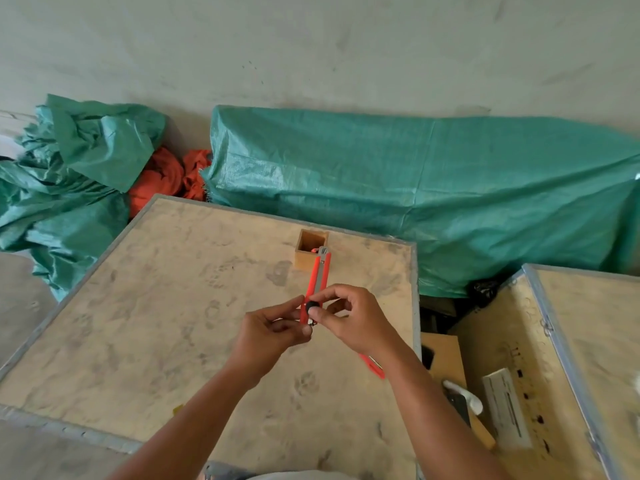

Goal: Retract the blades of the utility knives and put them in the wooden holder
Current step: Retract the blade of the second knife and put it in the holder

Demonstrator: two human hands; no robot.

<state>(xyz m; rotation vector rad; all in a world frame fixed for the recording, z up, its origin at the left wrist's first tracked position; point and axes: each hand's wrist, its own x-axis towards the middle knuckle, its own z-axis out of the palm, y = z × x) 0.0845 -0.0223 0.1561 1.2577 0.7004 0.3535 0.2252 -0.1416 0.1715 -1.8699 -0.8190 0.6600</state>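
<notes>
Both hands met over the middle of the crate top (145, 306) when I looked in on the feed, sharing one orange utility knife (318, 278) between them. The left hand (273, 332) pinched the butt end of the handle between thumb and fingertips, while the right hand (349, 318) closed thumb and forefinger on the black knob (314, 305) at the same end (I took it for the blade lock, though the picture was too small for me to be sure). The knife's long axis ran almost straight away from the person, its grey metal nose (322, 252) aimed at the wooden holder (310, 249) and overlapping the box's near rim in the view; whether it touched the wood I could not tell, nor how much blade, if any, stood out of the nose. I judged that this line mattered most for the coming move: the holder lay dead ahead of the grip, along the handle's own direction, so a short push forward and a tip-down would bring the tool over the opening once the blade was drawn in. Something orange already showed inside the box. A second orange knife (372, 366) lay flat on the crate beneath the right forearm, nearer the right hand than the left. The retracting step looked unfinished to me.
</notes>
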